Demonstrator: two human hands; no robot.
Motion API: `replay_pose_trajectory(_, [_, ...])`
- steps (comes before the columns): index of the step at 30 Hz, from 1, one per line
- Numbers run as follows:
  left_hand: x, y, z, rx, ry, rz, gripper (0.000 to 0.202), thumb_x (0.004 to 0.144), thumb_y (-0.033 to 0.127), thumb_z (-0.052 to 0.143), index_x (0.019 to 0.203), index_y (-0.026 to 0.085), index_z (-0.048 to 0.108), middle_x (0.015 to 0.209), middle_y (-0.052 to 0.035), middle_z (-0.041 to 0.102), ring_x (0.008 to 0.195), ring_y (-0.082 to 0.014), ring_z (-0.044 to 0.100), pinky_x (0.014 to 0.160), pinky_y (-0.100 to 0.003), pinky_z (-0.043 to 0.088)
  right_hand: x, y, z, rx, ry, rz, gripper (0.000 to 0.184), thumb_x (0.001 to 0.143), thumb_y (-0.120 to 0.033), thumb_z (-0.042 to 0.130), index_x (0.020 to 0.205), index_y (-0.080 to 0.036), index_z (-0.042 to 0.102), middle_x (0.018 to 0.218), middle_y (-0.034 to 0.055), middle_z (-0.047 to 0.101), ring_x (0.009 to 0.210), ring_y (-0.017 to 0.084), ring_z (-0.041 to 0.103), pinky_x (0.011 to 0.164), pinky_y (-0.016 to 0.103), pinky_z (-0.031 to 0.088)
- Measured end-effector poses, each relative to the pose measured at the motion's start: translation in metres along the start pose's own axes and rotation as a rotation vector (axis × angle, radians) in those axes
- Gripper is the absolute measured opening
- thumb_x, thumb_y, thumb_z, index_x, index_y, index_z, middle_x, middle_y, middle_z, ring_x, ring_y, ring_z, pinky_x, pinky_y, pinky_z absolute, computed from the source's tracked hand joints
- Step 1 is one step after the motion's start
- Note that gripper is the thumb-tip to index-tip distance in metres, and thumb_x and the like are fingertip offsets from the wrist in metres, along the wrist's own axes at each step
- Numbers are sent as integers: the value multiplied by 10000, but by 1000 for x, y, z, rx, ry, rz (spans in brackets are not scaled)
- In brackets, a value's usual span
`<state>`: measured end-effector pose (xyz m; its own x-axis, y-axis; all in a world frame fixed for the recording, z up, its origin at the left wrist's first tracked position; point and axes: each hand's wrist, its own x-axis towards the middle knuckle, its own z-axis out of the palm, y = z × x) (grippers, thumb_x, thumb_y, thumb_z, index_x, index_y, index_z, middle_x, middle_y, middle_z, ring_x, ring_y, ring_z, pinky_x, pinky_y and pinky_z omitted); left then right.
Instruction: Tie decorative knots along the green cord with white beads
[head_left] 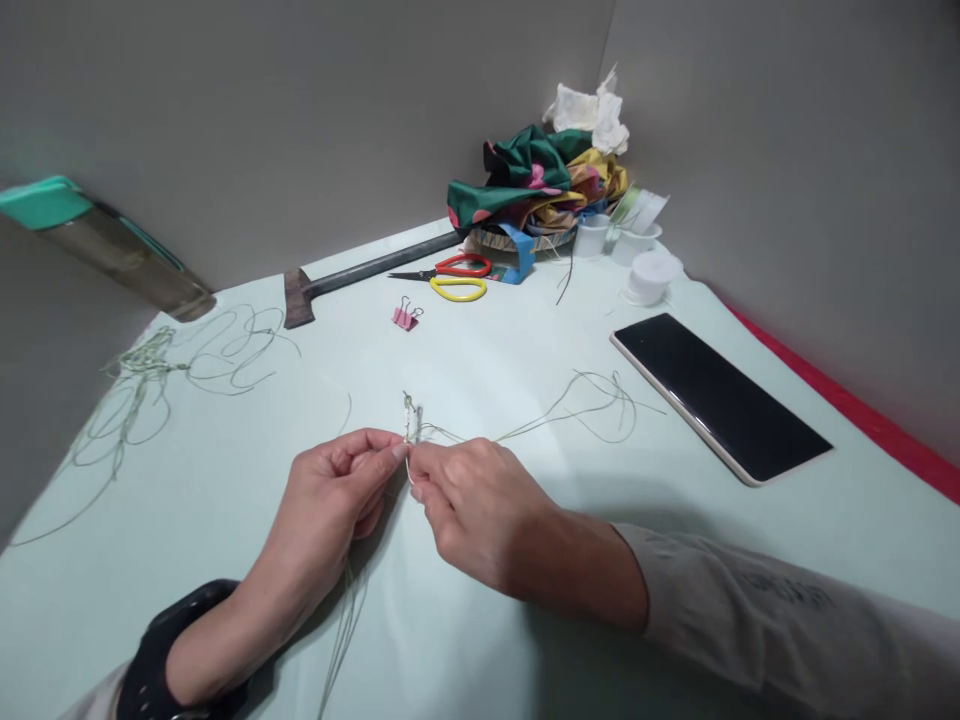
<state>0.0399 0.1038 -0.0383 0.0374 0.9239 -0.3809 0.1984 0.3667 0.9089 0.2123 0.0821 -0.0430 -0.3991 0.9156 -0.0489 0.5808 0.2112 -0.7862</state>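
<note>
My left hand [326, 515] is closed in a pinch on the lower end of a short knotted cord [407, 412], white and green, whose small loop points away from me. Close against it, my right hand [480, 510] has thumb and forefinger pressed together on a thin white thread [408, 470] that runs down from the cord. Loose green threads [551, 415] trail off to the right past my right knuckles. More green threads [345, 630] hang below my left palm toward the near edge. The exact grip points are partly hidden by the fingers.
A phone [720, 395] lies at right. Behind are a pink binder clip [406, 318], scissors [450, 275], a hammer [300, 298], a white spool [651, 275] and a basket [517, 243] heaped with patterned cloth [540, 165]. Tangled green thread [154, 360] and a green-lidded bottle [120, 250] are left.
</note>
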Motion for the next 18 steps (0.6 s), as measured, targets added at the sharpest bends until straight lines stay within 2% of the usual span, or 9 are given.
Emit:
replay_pose_trajectory(3, [-2,1,1,15,18,21,381,682,504,870,765,163,724,471,96,355,433,-53,244,398,-188,185,-9,-1,-4,1,-25,8,161,851,-83,517,787,-224,475,620,-64,372,573,127,292,589,319,234])
replay_pose_trajectory(7, [-2,3,3,35,28,51,342,701,458,848,730,156,690,473,107,339,431,-49,244,402,-189,186,-22,0,-12,37,-50,28,160,867,-106,497,783,-229,441,630,-53,442,598,126,395,593,294,275])
replay_pose_trajectory(10, [-1,3,5,60,28,82,275,823,376,798,741,161,648,483,124,318,420,-51,248,400,-183,189,-37,-7,-19,74,-88,19,150,878,-119,492,773,-223,467,629,-47,491,605,121,441,581,270,306])
replay_pose_trajectory(14, [1,3,6,123,17,89,269,1010,294,698,797,154,613,542,127,353,399,-47,273,374,-173,225,-67,-30,-25,109,-200,-3,139,834,-114,527,741,-215,504,592,-52,501,519,94,417,520,228,339])
replay_pose_trajectory(16, [2,3,6,159,4,79,263,1031,303,684,830,145,621,578,116,409,401,-41,294,365,-166,247,-86,-41,-23,118,-300,68,116,822,-157,569,742,-222,516,589,-45,500,479,92,406,460,216,322])
replay_pose_trajectory(18, [4,3,5,195,-8,65,240,1035,313,682,875,139,636,627,96,481,417,-41,340,370,-161,290,-106,-48,-14,123,-409,107,130,812,-200,624,737,-232,522,609,-24,552,480,102,470,414,202,297])
